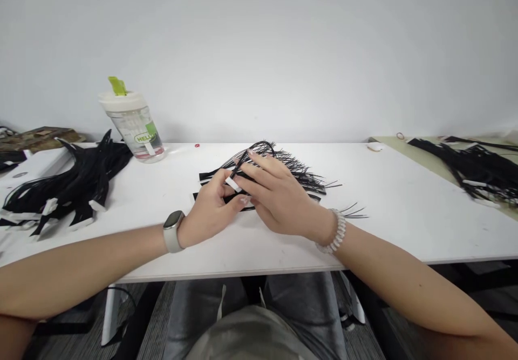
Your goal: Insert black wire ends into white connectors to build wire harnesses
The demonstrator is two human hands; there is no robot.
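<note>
On the white table we held: black wires, white plug; left hand, fingers curled round the plug; right hand, fingers slightly spread over the wires, grip unclear.

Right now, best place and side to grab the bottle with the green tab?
Probably grip the bottle around its tapered clear body, below the white lid, from the right: black cables crowd its left and the wall stands behind.

Left grip holding white connector; right grip over black wires; lidded bottle farther left, on white table.
</note>
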